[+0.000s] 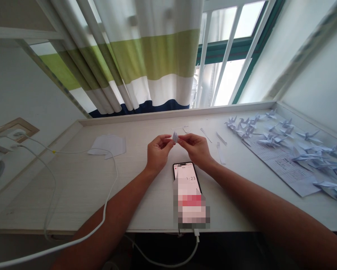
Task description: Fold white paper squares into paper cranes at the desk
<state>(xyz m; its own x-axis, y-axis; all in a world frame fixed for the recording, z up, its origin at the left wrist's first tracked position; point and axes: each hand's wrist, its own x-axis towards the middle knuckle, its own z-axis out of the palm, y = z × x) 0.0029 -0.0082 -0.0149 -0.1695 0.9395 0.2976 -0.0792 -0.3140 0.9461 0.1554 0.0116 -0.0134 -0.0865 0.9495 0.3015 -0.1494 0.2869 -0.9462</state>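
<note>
A small folded piece of white paper [175,137] is pinched between both hands, held up above the middle of the desk. My left hand [158,150] grips its left side between thumb and fingers. From the other side, my right hand [196,148] holds it by thumb and fingertips. The paper comes to a point at the top; its lower part is partly covered by my thumbs. Just below the hands, a lit phone [187,176] lies on the desk, its lower screen blurred out.
Many folded paper cranes [272,140] spread over the right side, some on a printed sheet [281,168]. Paper strips [221,153] lie right of my hands. Paper sheets [109,145] rest at left. A white cable [116,176] crosses my left forearm; another cable [197,236] plugs into the phone.
</note>
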